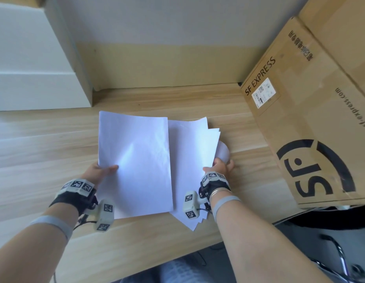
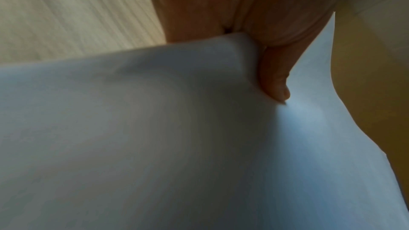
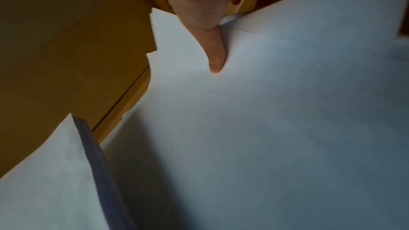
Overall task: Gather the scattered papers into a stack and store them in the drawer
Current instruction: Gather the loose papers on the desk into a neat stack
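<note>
both forearms reach up from the lower corners of the head view, each wrist strapped with a marker-tagged band. the left hand, left of centre, pinches with thumb on top. the right hand, right of centre, grips likewise, thumb pressed flat and fingers curled beneath.

**Bright overhead view, dim and soft wrist views**

The head view is evenly daylit — a pale sheen lies across the top sheet, and the cardboard box bows with wide-angle distortion at the right edge. Both wrist views are darker and blurred; the papers shade from pale blue to grey, and the left thumb is soft-edged.
</note>
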